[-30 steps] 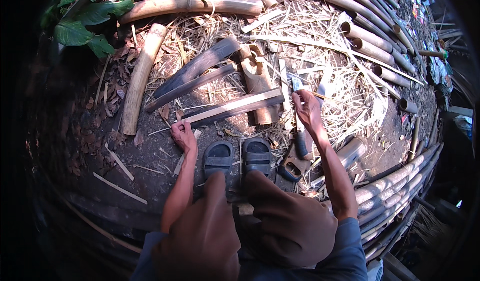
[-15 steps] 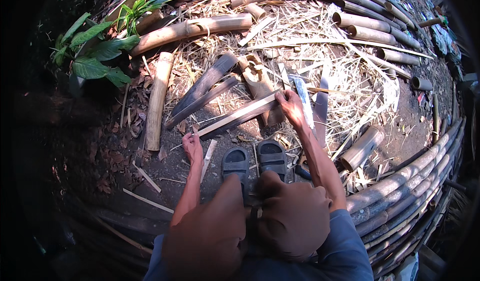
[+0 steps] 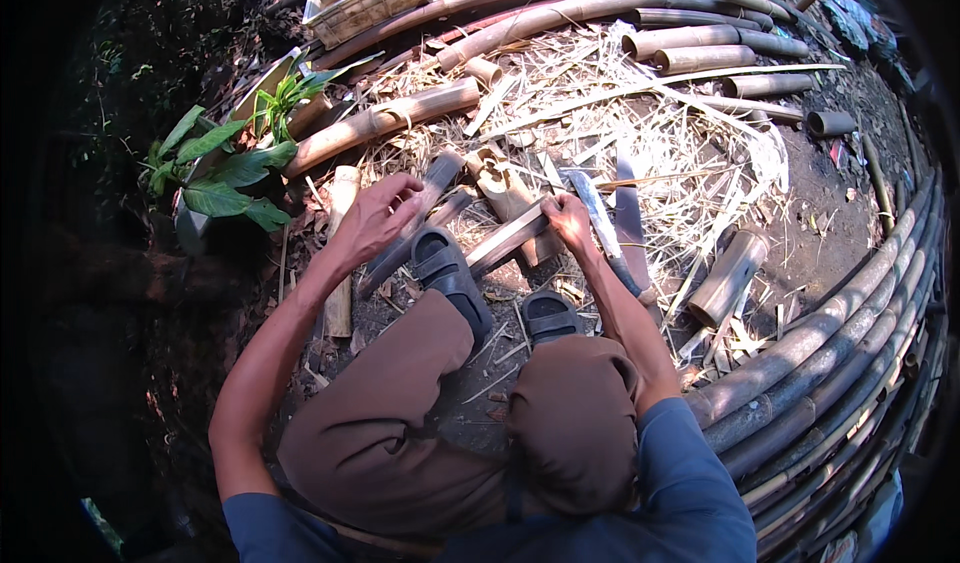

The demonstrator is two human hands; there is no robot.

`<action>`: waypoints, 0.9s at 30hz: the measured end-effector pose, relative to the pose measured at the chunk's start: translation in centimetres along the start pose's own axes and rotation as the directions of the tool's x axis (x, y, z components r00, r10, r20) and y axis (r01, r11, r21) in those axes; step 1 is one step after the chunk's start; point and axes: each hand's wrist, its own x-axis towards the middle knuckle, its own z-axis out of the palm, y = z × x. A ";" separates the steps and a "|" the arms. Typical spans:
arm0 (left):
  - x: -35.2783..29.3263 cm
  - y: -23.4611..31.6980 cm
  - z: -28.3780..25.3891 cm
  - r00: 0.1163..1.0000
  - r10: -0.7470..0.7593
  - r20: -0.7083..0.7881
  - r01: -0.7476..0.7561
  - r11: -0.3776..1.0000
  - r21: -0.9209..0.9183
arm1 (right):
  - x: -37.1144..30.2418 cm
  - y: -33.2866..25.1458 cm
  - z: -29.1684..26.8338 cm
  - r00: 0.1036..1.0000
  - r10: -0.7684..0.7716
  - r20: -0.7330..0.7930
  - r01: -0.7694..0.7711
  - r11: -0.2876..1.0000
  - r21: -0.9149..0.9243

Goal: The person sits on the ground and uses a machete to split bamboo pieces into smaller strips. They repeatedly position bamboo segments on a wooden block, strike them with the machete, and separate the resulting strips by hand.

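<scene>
My right hand (image 3: 568, 220) pinches the upper end of a pale, narrow bamboo strip (image 3: 517, 231), which lies along a dark split piece beneath it. The strip slants down left toward my left sandal (image 3: 446, 269), which covers its lower end; whether the foot presses on it I cannot tell. My left hand (image 3: 380, 213) is raised with fingers apart and slightly curled, holding nothing, beside a dark wooden plank (image 3: 432, 185). Just right of my right hand lie two long tools, one with a bluish-white blade (image 3: 594, 209), the other with a broad dark blade (image 3: 628, 208).
A hollow bamboo section (image 3: 505, 191) lies beyond the strip, another short one (image 3: 730, 276) to the right. Long bamboo poles (image 3: 820, 363) curve along the right side. Shavings (image 3: 690, 128) cover the ground ahead. Far left are a leafy plant (image 3: 225, 168) and a pale crate (image 3: 375, 8).
My left hand has let go of the strip's lower end and risen up and away. My left foot has moved forward to that end. My right hand still holds the upper end.
</scene>
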 end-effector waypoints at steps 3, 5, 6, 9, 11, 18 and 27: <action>6.6 -3.1 7.9 0.910 0.191 0.368 -0.338 0.856 0.392 | -0.6 -1.4 -0.6 0.997 0.062 0.041 -0.064 0.997 0.040; 8.9 -2.5 13.3 0.896 0.208 0.393 -0.422 0.675 0.605 | -0.8 -1.9 -1.0 0.998 0.054 0.021 -0.055 0.998 0.021; 9.4 -3.2 15.7 0.904 0.243 0.351 -0.414 0.702 0.579 | -0.9 -1.6 -0.6 1.000 0.025 -0.013 -0.025 1.000 0.004; 12.4 -3.5 24.3 0.964 -0.035 0.265 -0.062 0.936 0.348 | -0.2 1.2 -0.6 0.996 -0.083 -0.046 0.076 0.989 -0.130; 12.1 -4.6 28.1 0.992 -0.034 0.122 0.002 0.967 0.256 | -1.4 1.6 -1.4 0.958 -0.224 -0.178 0.204 0.971 -0.120; 10.7 -3.0 30.1 0.978 -0.086 -0.188 0.123 0.972 0.198 | -16.9 5.6 -10.6 0.972 -0.171 -0.159 0.032 0.773 -0.634; 11.2 -3.5 31.1 0.975 -0.100 -0.200 0.159 0.940 0.303 | -14.6 10.6 -10.8 0.959 -0.271 -0.085 0.102 0.608 -0.787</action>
